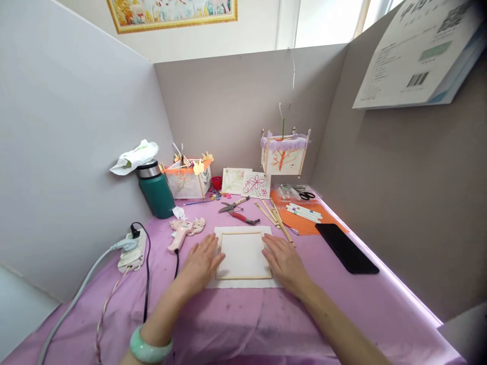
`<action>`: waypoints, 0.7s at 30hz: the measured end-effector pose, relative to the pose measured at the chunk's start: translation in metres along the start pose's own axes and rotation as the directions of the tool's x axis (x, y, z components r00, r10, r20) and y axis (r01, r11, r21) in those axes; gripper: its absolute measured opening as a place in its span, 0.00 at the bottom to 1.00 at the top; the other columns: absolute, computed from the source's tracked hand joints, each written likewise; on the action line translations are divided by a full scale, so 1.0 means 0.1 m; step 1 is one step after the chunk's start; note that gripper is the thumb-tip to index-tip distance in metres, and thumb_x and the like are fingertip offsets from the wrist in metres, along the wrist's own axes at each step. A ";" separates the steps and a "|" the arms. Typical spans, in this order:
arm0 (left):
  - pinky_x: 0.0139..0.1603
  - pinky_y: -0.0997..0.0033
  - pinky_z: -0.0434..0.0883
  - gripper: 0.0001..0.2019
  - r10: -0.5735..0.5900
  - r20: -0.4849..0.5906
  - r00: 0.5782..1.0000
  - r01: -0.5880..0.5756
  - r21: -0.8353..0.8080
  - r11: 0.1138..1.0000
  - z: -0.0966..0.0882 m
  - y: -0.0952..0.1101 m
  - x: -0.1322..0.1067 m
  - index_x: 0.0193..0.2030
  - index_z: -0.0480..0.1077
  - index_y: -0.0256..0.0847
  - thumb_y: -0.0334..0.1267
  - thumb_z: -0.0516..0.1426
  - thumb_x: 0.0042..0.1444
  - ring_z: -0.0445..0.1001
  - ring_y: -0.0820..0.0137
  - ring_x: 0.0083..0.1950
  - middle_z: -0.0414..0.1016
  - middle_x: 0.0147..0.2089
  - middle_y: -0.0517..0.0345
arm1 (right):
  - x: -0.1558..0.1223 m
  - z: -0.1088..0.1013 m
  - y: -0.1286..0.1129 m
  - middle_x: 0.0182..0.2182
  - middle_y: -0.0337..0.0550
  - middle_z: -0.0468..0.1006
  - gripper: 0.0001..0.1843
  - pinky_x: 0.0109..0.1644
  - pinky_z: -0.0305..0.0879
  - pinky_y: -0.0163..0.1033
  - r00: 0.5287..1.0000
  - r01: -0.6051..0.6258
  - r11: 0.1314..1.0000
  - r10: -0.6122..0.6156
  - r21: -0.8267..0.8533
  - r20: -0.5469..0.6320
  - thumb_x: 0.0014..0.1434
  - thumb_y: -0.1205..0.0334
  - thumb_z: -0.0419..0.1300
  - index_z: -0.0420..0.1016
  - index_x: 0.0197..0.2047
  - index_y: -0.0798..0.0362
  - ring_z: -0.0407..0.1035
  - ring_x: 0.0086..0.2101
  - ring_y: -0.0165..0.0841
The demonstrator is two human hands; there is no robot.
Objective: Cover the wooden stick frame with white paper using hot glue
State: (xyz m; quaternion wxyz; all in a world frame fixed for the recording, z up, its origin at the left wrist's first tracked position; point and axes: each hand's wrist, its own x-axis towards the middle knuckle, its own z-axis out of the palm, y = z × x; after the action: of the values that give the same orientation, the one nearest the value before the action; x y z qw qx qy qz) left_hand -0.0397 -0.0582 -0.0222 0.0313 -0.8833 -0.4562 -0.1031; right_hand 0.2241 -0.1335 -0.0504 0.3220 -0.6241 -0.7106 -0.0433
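Note:
A white sheet of paper (243, 285) lies flat on the purple tablecloth, and on it rests a square frame of thin wooden sticks (243, 278). My left hand (201, 264) lies along the frame's left side, fingers stretched out and the thumb at its edge. On the opposite side, my right hand (284, 261) rests flat with its fingers over the right edge of frame and paper. Neither hand is closed around anything. Parts of both side sticks are hidden under the fingers.
Pruning shears (243, 217), pliers (233, 205) and loose sticks (276, 215) lie behind the paper. A hot glue gun (182, 234), power strip (132, 253) and green bottle (155, 191) are at left. At right are a black phone (346, 248), white markers (304, 213) and a hanging paper lantern (284, 156).

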 end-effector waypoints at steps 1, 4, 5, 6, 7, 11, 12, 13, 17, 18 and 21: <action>0.66 0.54 0.56 0.28 0.048 0.049 0.998 -0.046 -0.037 0.998 0.07 0.05 -0.03 0.67 0.54 0.39 0.49 0.39 0.65 0.52 0.62 0.70 0.53 0.70 0.47 | -0.01 0.00 -0.02 0.58 0.52 0.69 0.24 0.60 0.57 0.50 0.999 0.032 0.999 -0.031 -0.028 0.039 0.67 0.55 0.45 0.68 0.58 0.57 0.62 0.57 0.42; 0.69 0.52 0.50 0.30 0.079 0.124 0.989 -0.071 -0.070 0.995 0.21 0.08 -0.12 0.69 0.48 0.40 0.52 0.37 0.65 0.46 0.63 0.72 0.45 0.72 0.50 | -0.05 0.00 -0.04 0.64 0.55 0.60 0.29 0.62 0.53 0.52 0.985 0.080 0.994 -0.067 -0.074 0.161 0.67 0.51 0.45 0.61 0.63 0.61 0.54 0.62 0.43; 0.69 0.51 0.49 0.30 0.081 0.126 0.989 -0.073 -0.065 0.995 0.24 0.08 -0.14 0.69 0.47 0.40 0.52 0.37 0.65 0.46 0.63 0.72 0.44 0.72 0.50 | -0.06 -0.01 -0.05 0.64 0.55 0.58 0.31 0.63 0.52 0.53 0.978 0.080 0.994 -0.063 -0.078 0.200 0.67 0.49 0.44 0.60 0.64 0.61 0.52 0.63 0.43; 0.69 0.51 0.49 0.30 0.087 0.121 0.989 -0.080 -0.058 0.995 0.27 0.06 -0.16 0.69 0.47 0.39 0.52 0.37 0.65 0.46 0.63 0.72 0.45 0.72 0.50 | -0.07 -0.01 -0.05 0.65 0.55 0.57 0.32 0.64 0.51 0.53 0.970 0.075 0.994 -0.054 -0.078 0.238 0.67 0.48 0.44 0.58 0.65 0.62 0.51 0.64 0.43; 0.69 0.51 0.49 0.30 0.094 0.111 0.989 -0.089 -0.049 0.995 0.29 0.05 -0.17 0.69 0.48 0.39 0.53 0.37 0.65 0.47 0.62 0.72 0.46 0.71 0.49 | -0.07 -0.01 -0.06 0.65 0.55 0.56 0.33 0.64 0.49 0.53 0.961 0.063 0.995 -0.040 -0.077 0.273 0.67 0.47 0.43 0.58 0.65 0.62 0.50 0.64 0.43; 0.68 0.50 0.51 0.29 0.113 0.049 0.992 -0.113 -0.014 0.994 0.36 0.02 -0.18 0.68 0.51 0.39 0.52 0.39 0.65 0.51 0.61 0.71 0.50 0.70 0.48 | -0.06 -0.02 -0.10 0.65 0.55 0.57 0.32 0.66 0.45 0.54 0.938 0.015 0.997 0.011 -0.075 0.347 0.67 0.46 0.43 0.61 0.64 0.61 0.49 0.64 0.43; 0.68 0.50 0.52 0.29 0.115 0.039 0.993 -0.115 -0.006 0.993 0.37 0.02 -0.18 0.68 0.52 0.39 0.52 0.39 0.65 0.51 0.61 0.70 0.51 0.70 0.48 | -0.06 -0.03 -0.11 0.65 0.55 0.57 0.32 0.66 0.44 0.53 0.936 0.009 0.997 0.017 -0.072 0.352 0.66 0.46 0.43 0.61 0.64 0.61 0.49 0.64 0.43; 0.68 0.50 0.52 0.29 0.117 0.030 0.993 -0.117 0.001 0.993 0.38 0.02 -0.18 0.67 0.52 0.39 0.51 0.40 0.65 0.52 0.61 0.70 0.52 0.70 0.48 | -0.06 -0.04 -0.11 0.65 0.55 0.57 0.33 0.67 0.44 0.53 0.935 0.003 0.998 0.021 -0.067 0.354 0.66 0.46 0.43 0.61 0.64 0.61 0.50 0.64 0.43; 0.67 0.49 0.55 0.29 0.131 -0.030 0.991 -0.131 0.013 0.991 0.39 0.04 -0.19 0.68 0.51 0.39 0.51 0.41 0.65 0.53 0.60 0.70 0.52 0.69 0.48 | -0.07 -0.06 -0.10 0.66 0.55 0.53 0.34 0.67 0.44 0.51 0.941 -0.019 0.999 0.028 -0.032 0.336 0.67 0.45 0.42 0.54 0.67 0.60 0.47 0.65 0.41; 0.67 0.50 0.55 0.29 0.127 -0.052 0.991 -0.126 0.008 0.992 0.37 0.04 -0.20 0.69 0.49 0.39 0.51 0.41 0.65 0.52 0.60 0.70 0.51 0.70 0.47 | -0.08 -0.06 -0.09 0.67 0.55 0.50 0.35 0.67 0.44 0.51 0.946 -0.026 0.999 0.034 -0.028 0.323 0.67 0.45 0.41 0.52 0.68 0.60 0.45 0.66 0.41; 0.67 0.52 0.55 0.31 0.095 -0.083 0.992 -0.096 -0.018 0.995 0.32 0.04 -0.21 0.70 0.42 0.36 0.51 0.40 0.65 0.47 0.61 0.72 0.45 0.72 0.47 | -0.07 -0.05 -0.07 0.68 0.55 0.44 0.37 0.67 0.42 0.51 0.951 -0.043 0.998 0.051 -0.035 0.305 0.67 0.43 0.39 0.47 0.69 0.62 0.40 0.67 0.40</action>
State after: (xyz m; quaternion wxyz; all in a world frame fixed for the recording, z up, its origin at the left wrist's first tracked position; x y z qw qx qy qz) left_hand -0.0431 -0.0730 -0.0583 0.0452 -0.8994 -0.4106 -0.1428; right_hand 0.2198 -0.1435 -0.0475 0.2001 -0.6445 -0.7362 0.0515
